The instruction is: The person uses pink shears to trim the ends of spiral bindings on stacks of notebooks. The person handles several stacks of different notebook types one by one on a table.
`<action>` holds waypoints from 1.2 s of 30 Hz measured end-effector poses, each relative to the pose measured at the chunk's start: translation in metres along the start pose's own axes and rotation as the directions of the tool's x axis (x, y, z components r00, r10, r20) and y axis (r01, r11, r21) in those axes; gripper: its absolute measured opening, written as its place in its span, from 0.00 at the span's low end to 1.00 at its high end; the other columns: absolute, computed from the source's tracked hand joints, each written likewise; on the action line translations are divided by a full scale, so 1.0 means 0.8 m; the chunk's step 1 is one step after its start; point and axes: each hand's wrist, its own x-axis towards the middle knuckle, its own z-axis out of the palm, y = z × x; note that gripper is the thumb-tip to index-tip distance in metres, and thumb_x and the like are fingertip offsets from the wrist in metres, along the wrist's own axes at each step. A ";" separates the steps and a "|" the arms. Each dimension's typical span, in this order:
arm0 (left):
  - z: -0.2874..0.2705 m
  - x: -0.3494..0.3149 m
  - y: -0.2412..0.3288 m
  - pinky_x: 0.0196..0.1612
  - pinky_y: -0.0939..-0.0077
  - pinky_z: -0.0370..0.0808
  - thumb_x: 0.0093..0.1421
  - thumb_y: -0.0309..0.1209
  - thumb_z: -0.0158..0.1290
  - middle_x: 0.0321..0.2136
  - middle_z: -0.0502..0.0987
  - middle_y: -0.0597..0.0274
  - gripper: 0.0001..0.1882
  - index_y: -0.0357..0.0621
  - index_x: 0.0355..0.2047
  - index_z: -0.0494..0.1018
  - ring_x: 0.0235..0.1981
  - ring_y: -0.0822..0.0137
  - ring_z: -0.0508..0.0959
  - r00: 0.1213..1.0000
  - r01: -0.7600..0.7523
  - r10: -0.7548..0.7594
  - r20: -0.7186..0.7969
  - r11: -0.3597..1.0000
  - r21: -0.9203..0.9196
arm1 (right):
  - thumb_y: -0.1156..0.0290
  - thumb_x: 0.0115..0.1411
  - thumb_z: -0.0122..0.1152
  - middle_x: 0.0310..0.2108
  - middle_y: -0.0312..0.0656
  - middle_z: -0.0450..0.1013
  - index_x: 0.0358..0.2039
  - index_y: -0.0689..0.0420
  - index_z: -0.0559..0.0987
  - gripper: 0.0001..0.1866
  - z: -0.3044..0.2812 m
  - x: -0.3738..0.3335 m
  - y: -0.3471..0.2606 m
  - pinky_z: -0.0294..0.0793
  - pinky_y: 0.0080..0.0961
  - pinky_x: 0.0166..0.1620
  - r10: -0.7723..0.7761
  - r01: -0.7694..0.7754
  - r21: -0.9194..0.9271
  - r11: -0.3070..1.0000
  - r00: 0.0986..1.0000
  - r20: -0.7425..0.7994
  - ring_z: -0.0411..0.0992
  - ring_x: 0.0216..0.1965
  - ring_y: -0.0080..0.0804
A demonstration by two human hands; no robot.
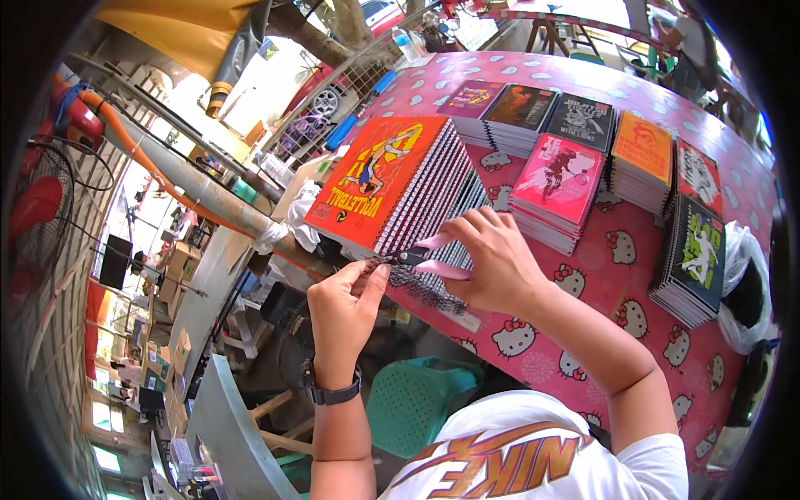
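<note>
A tall stack of spiral-bound notebooks [367,179] with orange-red covers stands at the table's near left edge, its coil edges facing right. My right hand [500,258] is closed around the pink handles of a pair of pliers [407,257]. Their black jaws point left, at the near corner of the stack's top notebook. Right beside the jaw tips, my left hand [346,304] is closed with thumb and fingertips pinched together. What lies between those fingertips is too small to make out. Dark coil ends [425,292] bunch up below the pliers.
Further notebook stacks stand right on the pink patterned table [475,321]: a pink one [554,183], an orange one [643,154] and a dark one [692,262]. A white plastic bag [742,292] hangs at the right edge. Below sits a green stool [417,404]. A pipe [192,179] runs along the left.
</note>
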 end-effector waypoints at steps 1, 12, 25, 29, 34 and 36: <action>0.001 0.001 0.001 0.24 0.80 0.70 0.56 0.31 0.55 0.16 0.77 0.58 0.11 0.31 0.30 0.76 0.19 0.76 0.75 1.000 0.002 -0.002 -0.004 1.000 -0.002 | 0.67 0.37 0.65 0.34 0.41 0.70 0.38 0.55 0.71 0.23 -0.003 -0.001 0.000 0.64 0.35 0.44 0.002 -0.005 -0.088 0.996 1.000 -0.027 0.66 0.42 0.40; 0.002 0.002 0.001 0.25 0.82 0.71 0.55 0.29 0.56 0.17 0.77 0.58 0.11 0.31 0.31 0.76 0.19 0.77 0.76 1.000 0.008 -0.008 -0.015 1.000 0.015 | 0.66 0.35 0.64 0.32 0.41 0.68 0.36 0.55 0.71 0.24 -0.007 0.006 0.008 0.65 0.34 0.42 -0.017 0.013 -0.172 0.985 1.000 -0.022 0.66 0.39 0.39; -0.003 0.008 0.013 0.23 0.81 0.70 0.55 0.30 0.55 0.16 0.76 0.58 0.11 0.31 0.29 0.76 0.18 0.76 0.76 1.000 0.008 -0.010 0.028 0.996 0.089 | 0.66 0.39 0.64 0.24 0.39 0.71 0.29 0.53 0.76 0.13 -0.005 0.011 0.012 0.71 0.35 0.36 -0.004 0.006 -0.058 0.998 0.999 0.032 0.72 0.32 0.38; -0.002 0.004 0.005 0.24 0.80 0.70 0.55 0.31 0.55 0.16 0.76 0.58 0.12 0.31 0.29 0.75 0.18 0.75 0.76 1.000 0.017 -0.017 0.008 0.997 0.080 | 0.66 0.39 0.64 0.25 0.39 0.71 0.30 0.53 0.76 0.14 -0.008 0.012 0.013 0.71 0.35 0.36 0.094 -0.096 0.005 0.995 0.985 0.147 0.72 0.33 0.38; 0.001 0.001 0.003 0.24 0.79 0.70 0.55 0.32 0.55 0.16 0.76 0.56 0.12 0.31 0.28 0.75 0.18 0.74 0.76 0.999 0.042 -0.043 0.012 0.998 0.054 | 0.66 0.39 0.64 0.31 0.39 0.70 0.35 0.53 0.74 0.19 -0.010 0.007 0.020 0.68 0.35 0.41 -0.002 0.001 -0.156 0.988 1.000 -0.010 0.69 0.38 0.38; 0.004 0.003 0.004 0.24 0.78 0.70 0.55 0.32 0.55 0.16 0.76 0.56 0.12 0.31 0.28 0.75 0.18 0.74 0.76 0.998 0.046 -0.048 0.035 0.998 0.048 | 0.64 0.39 0.64 0.32 0.39 0.69 0.36 0.53 0.73 0.20 -0.008 0.007 0.020 0.66 0.35 0.41 -0.012 0.018 -0.150 0.989 0.999 0.044 0.67 0.39 0.38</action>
